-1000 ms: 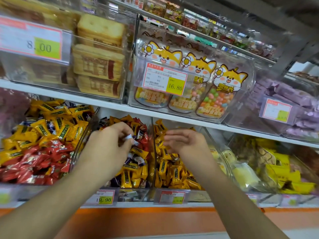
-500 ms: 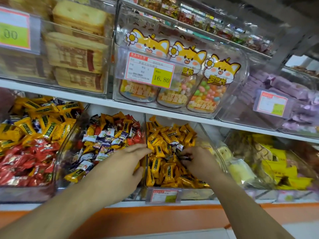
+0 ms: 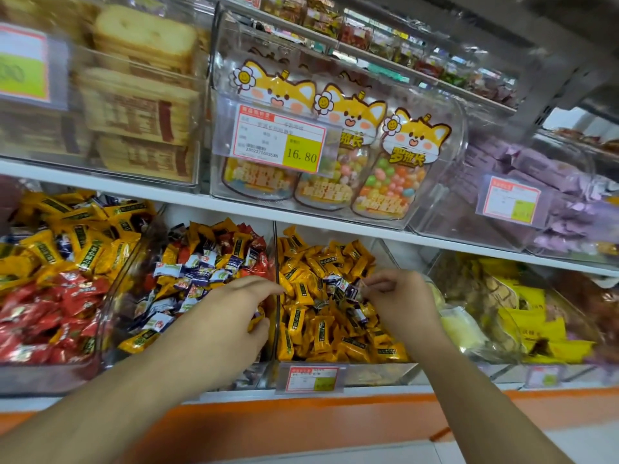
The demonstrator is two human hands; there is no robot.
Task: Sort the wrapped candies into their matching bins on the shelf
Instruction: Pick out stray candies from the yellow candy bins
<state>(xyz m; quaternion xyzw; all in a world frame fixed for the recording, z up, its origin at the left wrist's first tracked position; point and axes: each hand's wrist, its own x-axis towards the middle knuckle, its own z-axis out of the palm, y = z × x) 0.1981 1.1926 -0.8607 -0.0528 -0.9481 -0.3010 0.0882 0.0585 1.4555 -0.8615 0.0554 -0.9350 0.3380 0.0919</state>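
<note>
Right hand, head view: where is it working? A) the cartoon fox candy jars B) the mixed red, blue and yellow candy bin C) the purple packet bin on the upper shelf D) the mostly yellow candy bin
D: the right hand sits over the mostly yellow candy bin, its fingers curled at some small dark blue wrapped candies among the yellow ones.

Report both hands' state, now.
Left hand: open, fingers extended, holding nothing visible.
Right hand: pinching among small dark-blue wrapped candies; what it grips cannot be told.

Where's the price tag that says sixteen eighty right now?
In the head view, the 16.80 price tag hangs on the front of the clear upper-shelf bin holding fox-topped candy jars, above the yellow candy bin.
</note>
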